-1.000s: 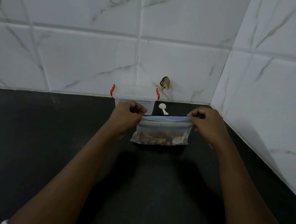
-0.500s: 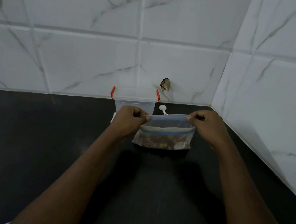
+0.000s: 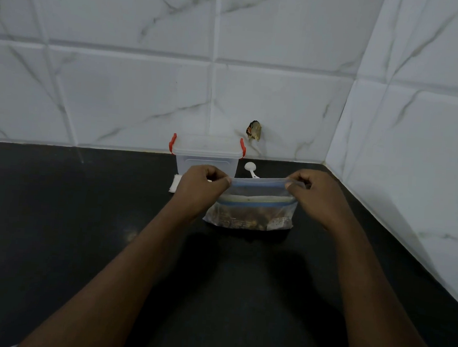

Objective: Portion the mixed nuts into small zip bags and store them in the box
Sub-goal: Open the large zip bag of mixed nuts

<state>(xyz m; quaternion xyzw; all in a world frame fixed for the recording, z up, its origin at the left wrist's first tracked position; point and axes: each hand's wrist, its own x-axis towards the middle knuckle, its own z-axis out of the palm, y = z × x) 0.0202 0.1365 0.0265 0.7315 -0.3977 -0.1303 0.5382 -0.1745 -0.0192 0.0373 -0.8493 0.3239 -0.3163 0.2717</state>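
supporting surface (image 3: 82,244): dark, steadies the bag's base
box (image 3: 205,161): lidded, just behind bag
zip bag (image 3: 252,210): nuts (image 3: 246,220) inside, standing centre
left hand (image 3: 199,190): clamped on bag's top corner
right hand (image 3: 315,198): clamped on other corner, likely spreading mouth

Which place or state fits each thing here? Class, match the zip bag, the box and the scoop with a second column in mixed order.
Things:
1. zip bag
2. box
3. scoop

Places or states:
A. lies on the counter, right of the box
B. lid on, by the tiled wall
C. pinched at its top corners by the left hand and the right hand

Pairs: 1-C, 2-B, 3-A
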